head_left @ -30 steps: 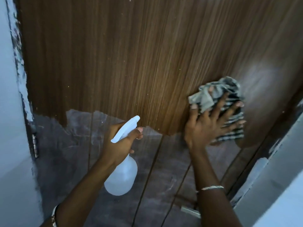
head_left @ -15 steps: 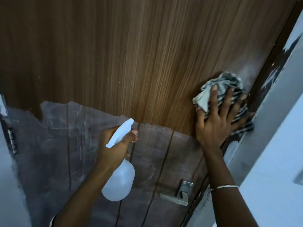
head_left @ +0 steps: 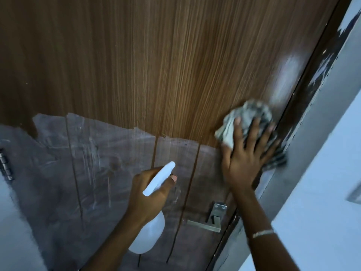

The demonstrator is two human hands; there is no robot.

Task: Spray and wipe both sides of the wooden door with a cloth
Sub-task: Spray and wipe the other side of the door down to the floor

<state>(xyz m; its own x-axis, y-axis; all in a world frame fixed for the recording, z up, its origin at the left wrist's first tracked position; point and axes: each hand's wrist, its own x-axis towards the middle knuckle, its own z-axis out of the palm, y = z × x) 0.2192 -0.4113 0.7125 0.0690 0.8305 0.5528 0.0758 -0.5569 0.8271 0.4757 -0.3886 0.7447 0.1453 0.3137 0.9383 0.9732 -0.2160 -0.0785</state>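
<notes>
The door (head_left: 156, 65) fills most of the frame, bare wood above and a cloudy grey film over its lower half. Pressure near its right edge could, I judge, swing it and nip fingers against the jamb (head_left: 304, 106). The right hand (head_left: 246, 159) lies flat with spread fingers, pressing the cloth (head_left: 252, 114) to the wood at middle right, touching the jamb. Since it pins the bunched cloth rather than clutching it, the cloth could slip out and drop, or catch the film's ragged edge just below. The left hand (head_left: 148, 194), lower centre, grips the bottle (head_left: 148, 237) by the neck; a stray squeeze would wet the film. Count: one door, two hands, one cloth, one bottle, one handle (head_left: 207, 225), one hinge (head_left: 5, 167) at the left edge.
</notes>
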